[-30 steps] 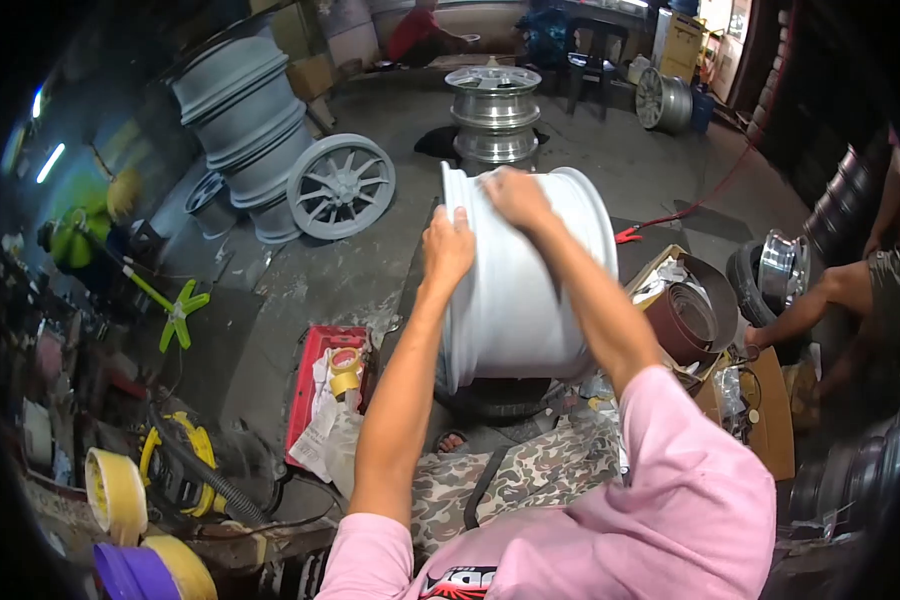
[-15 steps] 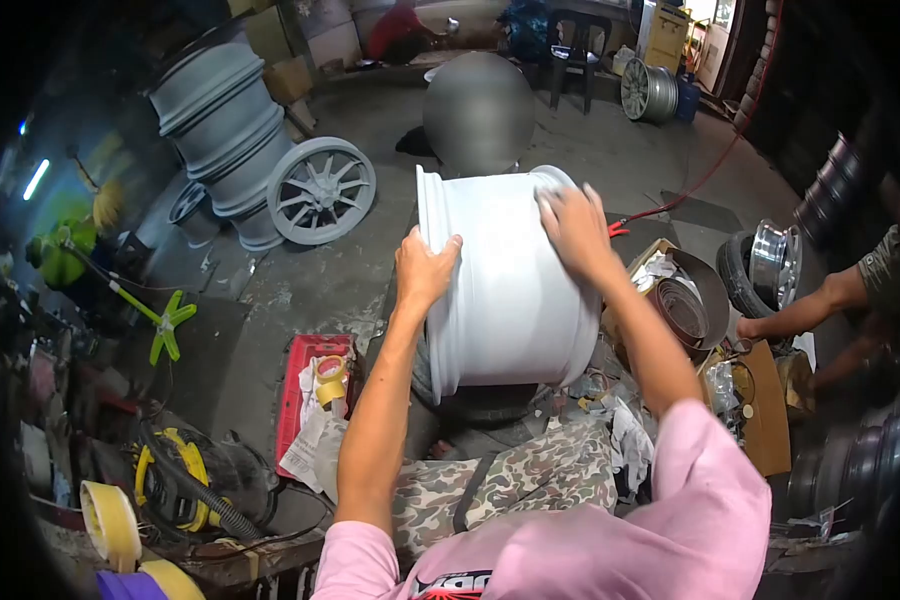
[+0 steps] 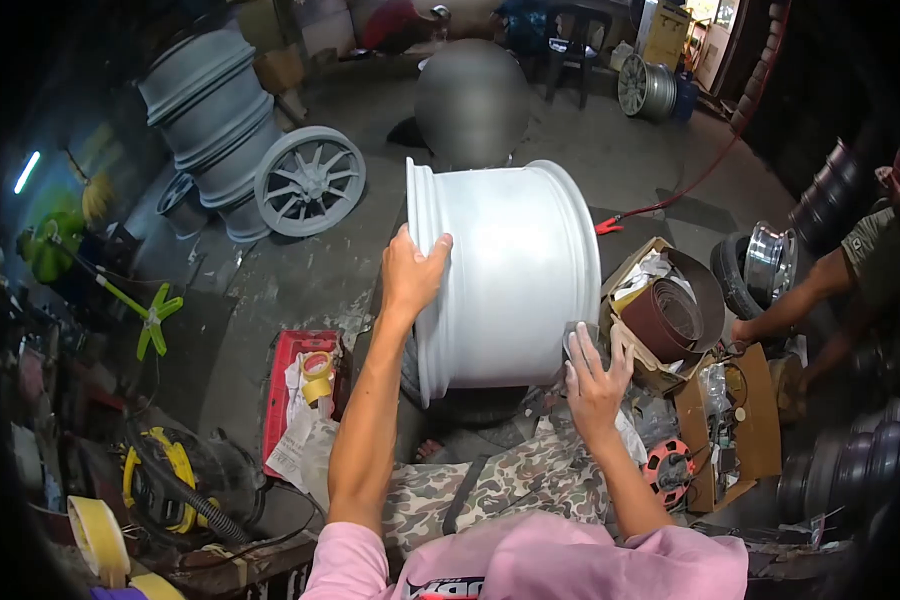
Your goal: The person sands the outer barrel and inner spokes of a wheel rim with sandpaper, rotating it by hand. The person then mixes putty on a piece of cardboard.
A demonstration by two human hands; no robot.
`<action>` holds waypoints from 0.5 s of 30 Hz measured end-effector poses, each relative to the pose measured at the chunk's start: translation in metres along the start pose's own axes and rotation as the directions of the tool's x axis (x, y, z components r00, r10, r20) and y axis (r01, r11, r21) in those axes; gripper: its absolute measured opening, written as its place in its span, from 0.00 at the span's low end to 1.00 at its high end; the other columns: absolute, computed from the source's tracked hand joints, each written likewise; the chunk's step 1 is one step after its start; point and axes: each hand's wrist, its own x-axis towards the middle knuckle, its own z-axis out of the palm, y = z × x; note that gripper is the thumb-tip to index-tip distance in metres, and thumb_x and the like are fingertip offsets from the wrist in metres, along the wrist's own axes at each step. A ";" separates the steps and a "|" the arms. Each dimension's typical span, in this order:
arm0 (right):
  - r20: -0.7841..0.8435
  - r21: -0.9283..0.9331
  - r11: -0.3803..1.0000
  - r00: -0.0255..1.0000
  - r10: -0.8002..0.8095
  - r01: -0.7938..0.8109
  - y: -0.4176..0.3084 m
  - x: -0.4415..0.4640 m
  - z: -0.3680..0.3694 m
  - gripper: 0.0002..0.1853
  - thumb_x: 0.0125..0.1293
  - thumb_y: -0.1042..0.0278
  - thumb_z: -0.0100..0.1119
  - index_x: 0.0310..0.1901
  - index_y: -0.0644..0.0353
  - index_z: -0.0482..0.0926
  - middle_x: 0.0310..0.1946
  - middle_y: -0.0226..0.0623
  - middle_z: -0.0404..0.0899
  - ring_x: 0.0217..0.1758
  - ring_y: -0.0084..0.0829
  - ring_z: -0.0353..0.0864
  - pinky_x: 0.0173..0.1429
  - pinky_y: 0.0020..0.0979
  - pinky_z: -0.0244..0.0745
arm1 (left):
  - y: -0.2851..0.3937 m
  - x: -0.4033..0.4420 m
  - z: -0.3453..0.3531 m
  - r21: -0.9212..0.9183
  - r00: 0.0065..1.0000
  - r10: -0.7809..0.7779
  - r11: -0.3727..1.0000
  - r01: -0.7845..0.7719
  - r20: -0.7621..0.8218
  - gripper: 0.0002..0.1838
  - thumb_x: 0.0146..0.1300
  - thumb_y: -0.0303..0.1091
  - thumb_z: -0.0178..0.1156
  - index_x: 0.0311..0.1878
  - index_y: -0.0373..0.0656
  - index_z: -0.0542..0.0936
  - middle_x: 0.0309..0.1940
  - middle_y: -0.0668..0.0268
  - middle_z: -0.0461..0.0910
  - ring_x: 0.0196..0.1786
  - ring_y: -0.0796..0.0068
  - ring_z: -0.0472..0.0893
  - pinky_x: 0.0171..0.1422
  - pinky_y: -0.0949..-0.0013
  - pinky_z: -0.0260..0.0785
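A pale grey-white wheel rim (image 3: 510,270) rests on its side on a dark tyre in front of me, its barrel facing up. My left hand (image 3: 415,272) grips the rim's left flange, with the thumb on the barrel side and the fingers over the outer edge. At the lower right edge of the rim is my right hand (image 3: 598,385), its fingers laid over a small dark grey piece of sandpaper (image 3: 574,342) pressed against the flange. Whitish dust coats those fingertips.
A box with a brown abrasive roll (image 3: 670,318) stands right of the rim, near another person's arm (image 3: 800,300). A red tray (image 3: 278,405) with yellow tape lies left. Stacked grey rims (image 3: 210,110) and a spoked wheel (image 3: 310,182) stand farther back.
My right hand has moved from the rim's upper right edge down toward me to its lower right edge. My left hand keeps its hold on the left flange.
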 end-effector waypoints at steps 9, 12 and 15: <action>0.304 0.056 0.994 0.950 0.070 -0.091 0.043 0.273 0.064 0.20 0.73 0.52 0.55 0.45 0.60 0.90 0.45 0.56 0.86 0.58 0.57 0.83 0.68 0.49 0.72 | -0.001 -0.001 -0.002 -0.116 0.999 0.042 0.992 -0.044 -0.019 0.20 0.63 0.39 0.67 0.45 0.28 0.81 0.37 0.41 0.86 0.42 0.42 0.87 0.50 0.53 0.77; 0.591 0.189 0.973 0.807 -0.003 -0.134 0.089 0.363 0.158 0.23 0.70 0.46 0.54 0.50 0.56 0.88 0.49 0.57 0.85 0.57 0.56 0.84 0.64 0.45 0.76 | -0.001 0.005 -0.005 -0.134 1.000 -0.002 0.991 0.004 0.014 0.20 0.62 0.39 0.68 0.45 0.27 0.81 0.37 0.41 0.86 0.43 0.43 0.87 0.51 0.53 0.77; 0.612 0.137 0.989 0.789 -0.044 -0.051 0.099 0.391 0.204 0.24 0.71 0.47 0.54 0.51 0.58 0.87 0.48 0.57 0.86 0.56 0.56 0.84 0.62 0.44 0.77 | -0.011 0.009 -0.003 -0.129 0.998 0.066 0.989 -0.066 -0.005 0.21 0.62 0.39 0.68 0.46 0.27 0.81 0.39 0.41 0.87 0.44 0.46 0.88 0.52 0.55 0.77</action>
